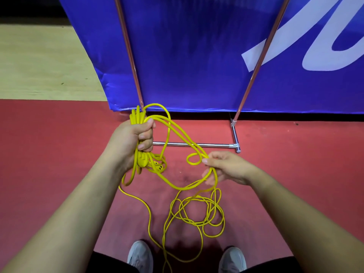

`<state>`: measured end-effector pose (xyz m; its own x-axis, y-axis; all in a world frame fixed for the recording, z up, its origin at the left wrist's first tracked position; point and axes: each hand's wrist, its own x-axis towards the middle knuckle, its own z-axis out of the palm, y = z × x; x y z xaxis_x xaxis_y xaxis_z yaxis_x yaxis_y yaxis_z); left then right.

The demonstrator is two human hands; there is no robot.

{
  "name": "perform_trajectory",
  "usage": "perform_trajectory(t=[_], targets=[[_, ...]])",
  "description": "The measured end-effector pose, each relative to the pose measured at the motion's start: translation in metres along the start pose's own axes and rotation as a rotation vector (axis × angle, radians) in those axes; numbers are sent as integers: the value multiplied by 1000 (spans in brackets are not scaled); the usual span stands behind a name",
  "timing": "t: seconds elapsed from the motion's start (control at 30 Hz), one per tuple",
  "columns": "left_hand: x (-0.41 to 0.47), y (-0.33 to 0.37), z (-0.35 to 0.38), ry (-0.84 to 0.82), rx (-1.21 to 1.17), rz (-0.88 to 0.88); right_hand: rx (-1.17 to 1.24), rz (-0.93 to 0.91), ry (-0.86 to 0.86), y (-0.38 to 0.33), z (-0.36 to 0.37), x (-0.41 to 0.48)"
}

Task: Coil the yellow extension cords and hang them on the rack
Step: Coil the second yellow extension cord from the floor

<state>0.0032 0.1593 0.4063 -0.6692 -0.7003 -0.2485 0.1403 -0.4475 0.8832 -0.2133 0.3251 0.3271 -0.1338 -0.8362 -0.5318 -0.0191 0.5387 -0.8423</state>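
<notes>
Left hand: fist closed round a bundle of coiled cord, whose plug hangs just below, partly lost among loops. Right hand: thumb and fingers pinch one strand beside a small loop, and the lower fingers are hard to make out. The rest of the cord lies tangled on the red floor between the shoes, running off the bottom edge. Rack: base bar and two uprights before a blue banner, with the top cut off.
</notes>
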Motion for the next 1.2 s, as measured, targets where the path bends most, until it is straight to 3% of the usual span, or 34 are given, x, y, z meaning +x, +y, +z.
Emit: perform_trajectory(t=[0.07, 0.23, 0.37, 0.53, 0.63, 0.73, 0.83, 0.9, 0.97, 1.03, 1.2], targets=[[1, -1, 0, 52, 21, -7, -242, -19, 60, 3, -1, -2], [3, 4, -7, 203, -12, -40, -411, -297, 594, 9, -29, 8], [5, 11, -17, 272, -36, -25, -496, -164, 774, 38, -51, 16], [8, 11, -27, 299, 3, -27, -217, -50, 566, 38, -42, 19], [9, 11, -30, 287, 50, -64, -281, -112, 560, 28, -37, 13], [8, 7, -29, 272, 217, -102, -538, -137, 525, 7, -33, 9], [7, -1, -21, 314, 401, -83, -838, -38, 138, -18, -21, -3], [7, -7, -17, 327, 446, -82, -868, 14, -164, -37, -5, -20], [8, -11, -16, 332, 455, -109, -713, -40, -374, -48, 7, -34], [9, -11, -17, 346, 444, -131, -458, -199, -413, -52, 13, -40], [10, -15, -20, 360, 482, -165, 429, -412, 1, -48, 15, -29]])
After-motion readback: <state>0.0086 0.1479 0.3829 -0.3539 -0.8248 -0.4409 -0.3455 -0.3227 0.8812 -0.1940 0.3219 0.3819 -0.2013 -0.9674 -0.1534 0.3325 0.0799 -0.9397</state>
